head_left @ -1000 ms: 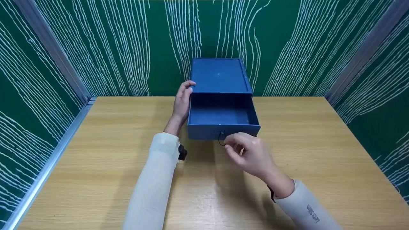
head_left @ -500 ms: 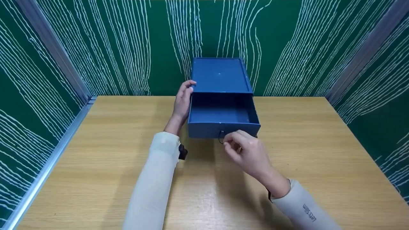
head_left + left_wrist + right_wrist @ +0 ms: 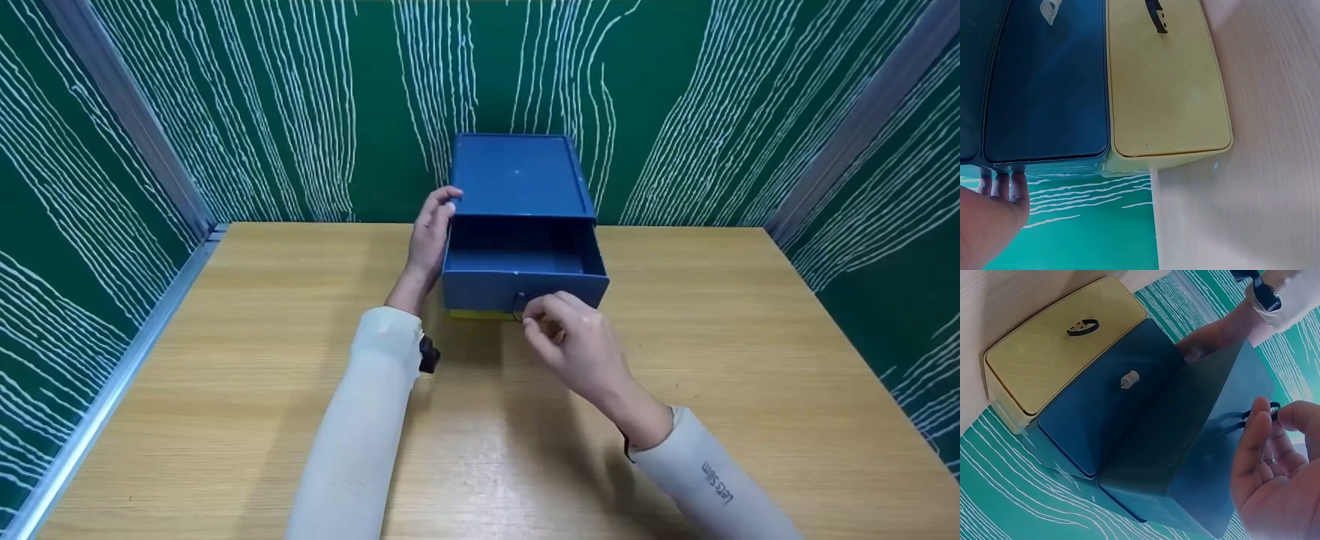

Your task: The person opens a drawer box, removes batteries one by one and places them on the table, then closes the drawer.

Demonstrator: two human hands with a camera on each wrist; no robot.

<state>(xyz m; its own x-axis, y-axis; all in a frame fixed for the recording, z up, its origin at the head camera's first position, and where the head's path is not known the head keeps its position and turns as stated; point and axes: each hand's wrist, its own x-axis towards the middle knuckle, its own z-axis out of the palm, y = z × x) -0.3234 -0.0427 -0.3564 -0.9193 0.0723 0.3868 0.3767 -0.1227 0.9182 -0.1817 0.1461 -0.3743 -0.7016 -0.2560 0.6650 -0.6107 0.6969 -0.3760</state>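
Blue drawer (image 3: 523,262) has slid inward between frames; our right hand (image 3: 577,345) pinches its ring pull (image 3: 517,304), left hand (image 3: 429,236) braces the cabinet (image 3: 517,176).

My left hand (image 3: 429,238) rests flat against the left side of the blue drawer box (image 3: 517,176) on the wooden counter (image 3: 225,360). My right hand (image 3: 577,345) pinches the small dark ring pull (image 3: 517,304) on the front of the half-open blue drawer (image 3: 521,274). A yellow edge (image 3: 480,314) shows beneath it.
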